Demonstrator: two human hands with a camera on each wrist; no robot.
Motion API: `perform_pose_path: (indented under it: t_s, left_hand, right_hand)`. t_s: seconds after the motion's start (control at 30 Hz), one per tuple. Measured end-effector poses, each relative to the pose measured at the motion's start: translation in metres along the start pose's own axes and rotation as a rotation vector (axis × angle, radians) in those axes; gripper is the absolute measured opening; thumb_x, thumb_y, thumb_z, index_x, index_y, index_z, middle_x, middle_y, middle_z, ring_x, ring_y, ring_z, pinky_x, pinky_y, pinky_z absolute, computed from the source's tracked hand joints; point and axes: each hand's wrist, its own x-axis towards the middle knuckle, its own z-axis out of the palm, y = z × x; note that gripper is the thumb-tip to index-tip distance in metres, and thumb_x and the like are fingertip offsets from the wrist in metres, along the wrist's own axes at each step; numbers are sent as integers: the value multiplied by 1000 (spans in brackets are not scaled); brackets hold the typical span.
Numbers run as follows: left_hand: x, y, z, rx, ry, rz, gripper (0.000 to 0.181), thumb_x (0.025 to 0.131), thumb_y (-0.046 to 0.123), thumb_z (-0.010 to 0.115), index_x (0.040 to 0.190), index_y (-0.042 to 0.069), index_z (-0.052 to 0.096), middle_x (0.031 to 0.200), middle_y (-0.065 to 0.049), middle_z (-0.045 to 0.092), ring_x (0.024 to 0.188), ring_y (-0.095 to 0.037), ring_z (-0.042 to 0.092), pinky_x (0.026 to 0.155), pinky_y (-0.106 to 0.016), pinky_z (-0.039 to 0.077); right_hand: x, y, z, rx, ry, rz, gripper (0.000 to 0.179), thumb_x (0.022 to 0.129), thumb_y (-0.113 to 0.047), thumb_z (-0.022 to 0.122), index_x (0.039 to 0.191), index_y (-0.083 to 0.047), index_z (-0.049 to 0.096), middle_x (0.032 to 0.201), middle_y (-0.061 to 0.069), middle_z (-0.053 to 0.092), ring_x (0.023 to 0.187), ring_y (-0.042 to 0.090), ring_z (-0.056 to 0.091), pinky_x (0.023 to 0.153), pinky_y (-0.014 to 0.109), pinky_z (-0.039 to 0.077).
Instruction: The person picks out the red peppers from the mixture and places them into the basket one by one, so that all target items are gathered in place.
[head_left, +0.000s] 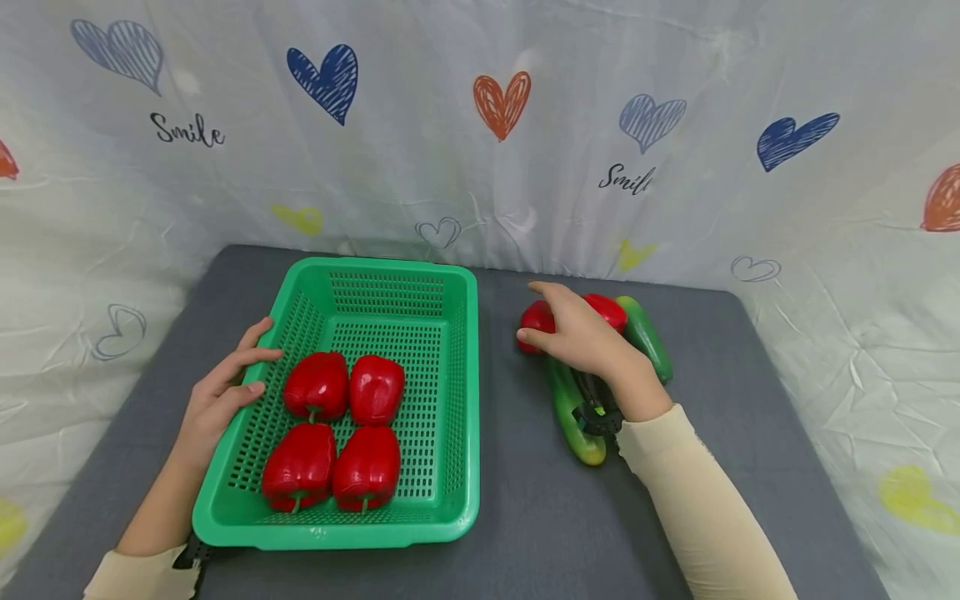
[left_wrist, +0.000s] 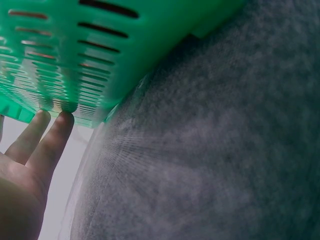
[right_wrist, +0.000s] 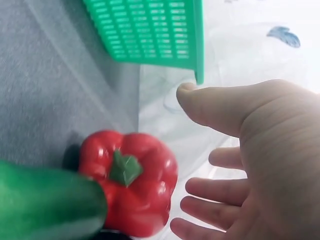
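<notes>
A green plastic basket (head_left: 468,400) stands on the table at the left, with several red bell peppers (head_left: 302,465) inside it. My left hand (head_left: 217,400) holds its left rim, thumb and a finger over the edge; two more fingers (left_wrist: 52,145) reach the outer wall. Over at the right, my right hand (head_left: 581,333) hovers with thumb and fingers spread around a red bell pepper (head_left: 534,321). In the right wrist view, a gap shows between that hand and a bell pepper (right_wrist: 142,195) with a green stem. Nothing is between its fingers.
Beside the right hand lie a long green cucumber (head_left: 581,437), a second cucumber (head_left: 647,337) and another red pepper (head_left: 609,310). A dark vegetable is partly hidden under the wrist. A white curtain (head_left: 480,192) with hearts hangs behind the grey table (head_left: 517,500).
</notes>
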Motion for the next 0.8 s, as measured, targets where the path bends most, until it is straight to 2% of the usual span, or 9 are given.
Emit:
perform_pose_path:
  t_s: [0.2,0.47,0.8]
  left_hand:
    - [0,-1,0,-13,-5,30,43,97,-23,39,134,-21,60,174,-16,38,164,-20,27,120,-24,29]
    - [0,-3,-1,-18,-5,32,44,96,-25,39,134,-20,60,174,-16,37,165,-20,26,120,-25,29]
    - [-1,0,-1,1,-4,-20,40,100,-19,40,135,-21,58,176,-16,34,166,-19,23,121,-25,27]
  right_hand:
    - [0,11,-1,-21,-17,25,87,100,-38,79,169,-6,36,168,10,43,153,31,42,122,56,39]
    - [2,19,1,-52,-44,36,87,101,-35,78,169,-3,35,170,14,42,155,35,40,123,59,36]
    - [5,24,5,-64,-62,48,85,102,-33,78,169,-3,36,170,15,42,155,35,40,123,59,37]
